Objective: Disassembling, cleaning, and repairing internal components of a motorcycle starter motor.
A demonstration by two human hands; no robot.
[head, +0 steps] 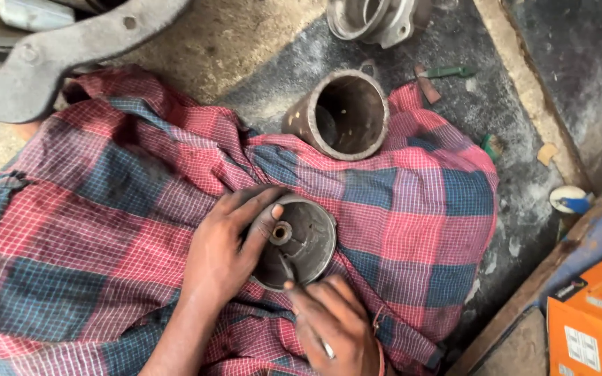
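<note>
head view, left hand: the left hand (221,251) lies on the checked cloth and grips the round metal end cover (295,242) from its left side; the thumb reaches over the rim to the inside, near the small centre bush (281,232), and the other fingers are wrapped around the outer wall.
head view, right hand: the right hand (336,324) comes from the bottom edge and pinches a thin metal tool (288,268) between the fingertips; the tip of the tool is inside the cover, just under the centre bush. a shiny piece shows lower in the same hand, and i cannot tell if it belongs to the same tool.
end cover: it is grey and cup-shaped, open side up, a little tilted, resting on the cloth between both hands.
cloth: a red and blue checked cloth (106,209) covers the lap and most of the lower picture.
cylinder: a rusty hollow cylinder housing (343,115) lies on its side at the top edge of the cloth, mouth towards the camera.
farther things: an aluminium housing (374,17) at the top, a heavy grey metal bracket (57,56) at top left, an orange cardboard box (593,320) at bottom right.
</note>
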